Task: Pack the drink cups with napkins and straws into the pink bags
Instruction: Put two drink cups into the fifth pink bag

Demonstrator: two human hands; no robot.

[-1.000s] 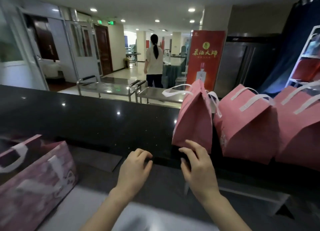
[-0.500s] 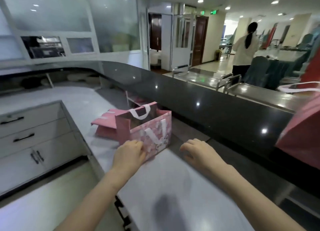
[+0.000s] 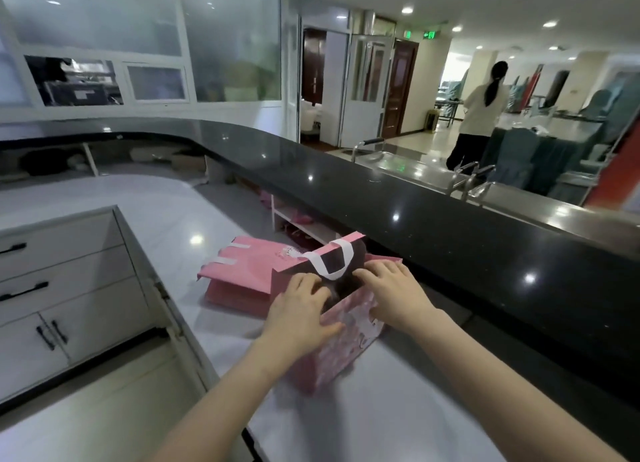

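Flat pink bags (image 3: 242, 271) lie stacked on the white counter (image 3: 166, 226) at ten o'clock from the open pink bag (image 3: 341, 340), touching its far-left side. Left hand (image 3: 299, 311), fingers spread, presses the bag's near rim. Right hand (image 3: 394, 293), fingers spread, rests across its mouth at one o'clock.

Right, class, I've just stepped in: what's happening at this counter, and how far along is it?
A person has both hands on an open pink bag standing on the white counter. The left hand and the right hand rest at its mouth, seemingly spreading it. More pink bags lie flat just behind. No cups, napkins or straws show, so packing of this bag looks barely begun.
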